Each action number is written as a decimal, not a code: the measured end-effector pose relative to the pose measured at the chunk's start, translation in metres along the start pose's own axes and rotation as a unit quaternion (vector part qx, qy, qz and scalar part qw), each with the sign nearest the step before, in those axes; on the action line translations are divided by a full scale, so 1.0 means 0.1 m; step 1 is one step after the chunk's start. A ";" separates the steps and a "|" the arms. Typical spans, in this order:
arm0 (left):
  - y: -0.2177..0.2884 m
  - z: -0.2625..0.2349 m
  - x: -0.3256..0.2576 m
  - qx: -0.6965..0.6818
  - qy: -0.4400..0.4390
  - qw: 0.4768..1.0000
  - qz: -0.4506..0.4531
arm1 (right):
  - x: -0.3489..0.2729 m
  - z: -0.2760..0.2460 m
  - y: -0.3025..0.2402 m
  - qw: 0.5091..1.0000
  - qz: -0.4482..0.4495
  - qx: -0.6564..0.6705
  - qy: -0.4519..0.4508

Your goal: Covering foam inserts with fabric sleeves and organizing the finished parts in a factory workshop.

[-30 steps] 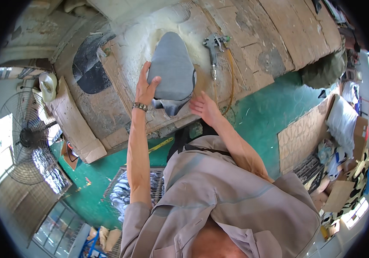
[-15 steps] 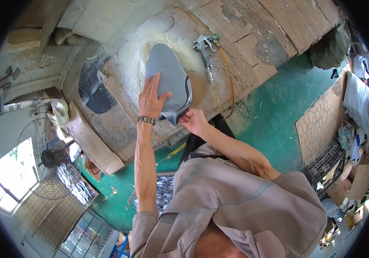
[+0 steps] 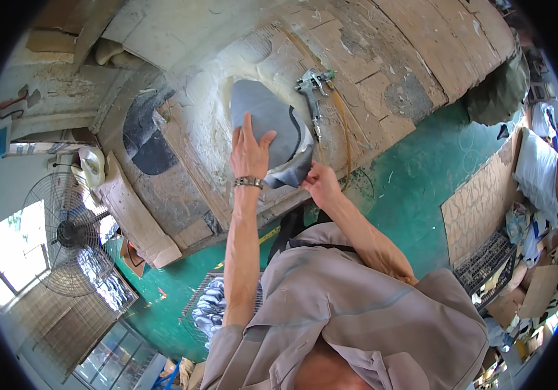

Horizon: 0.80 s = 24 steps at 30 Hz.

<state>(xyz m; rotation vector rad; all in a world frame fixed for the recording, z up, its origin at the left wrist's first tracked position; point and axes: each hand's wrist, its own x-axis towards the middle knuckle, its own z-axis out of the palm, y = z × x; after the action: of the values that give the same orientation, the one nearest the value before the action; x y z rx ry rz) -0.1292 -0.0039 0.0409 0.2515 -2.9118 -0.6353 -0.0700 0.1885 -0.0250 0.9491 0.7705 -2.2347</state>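
A grey, rounded fabric panel [image 3: 256, 104] lies on the residue-coated worktop. My left hand [image 3: 250, 155] rests flat on it, fingers stretched out and thumb apart. At its near right edge, my right hand [image 3: 321, 185] pinches a loose, curled flap [image 3: 291, 174] of grey material, lifted and folded away from the panel. A dark curved line shows along the panel's right side, next to the flap. The flap's underside looks pale in part. Just right of the panel lies a metal spray gun [image 3: 313, 91] with a green fitting.
A yellowish hose [image 3: 345, 130] runs from the spray gun over the cardboard-covered bench [image 3: 383, 71]. Left of the panel lies a dark grey piece [image 3: 146, 133]. A wire-caged fan [image 3: 71, 231] stands at the left. Below the bench, a wire rack [image 3: 207, 305] holds several grey pieces.
My right hand has drawn the flap to the right, and it now curls up farther from the panel. My left hand stays flat on the panel. The whole view has shifted slightly.
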 end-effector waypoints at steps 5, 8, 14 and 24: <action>0.14 0.18 -0.20 0.036 -0.034 0.997 -0.054 | 0.31 -0.47 -0.11 0.984 0.056 -0.165 -0.043; 0.25 0.29 -0.18 0.020 -0.037 0.997 -0.057 | 0.65 -0.73 -0.55 0.712 -0.301 -0.625 0.107; 0.11 0.28 -0.28 0.015 -0.014 0.995 -0.094 | 1.11 0.33 -1.09 0.507 -0.438 -0.731 0.134; 0.05 0.35 -0.30 -0.019 -0.009 0.996 -0.088 | 1.37 0.49 -1.25 0.511 -0.321 -0.773 0.195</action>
<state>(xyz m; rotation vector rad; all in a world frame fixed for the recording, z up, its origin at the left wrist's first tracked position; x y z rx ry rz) -0.1073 0.0203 0.0085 0.5036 -2.9129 -0.7214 -0.2566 0.1978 -0.0666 0.0775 2.8613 -0.6805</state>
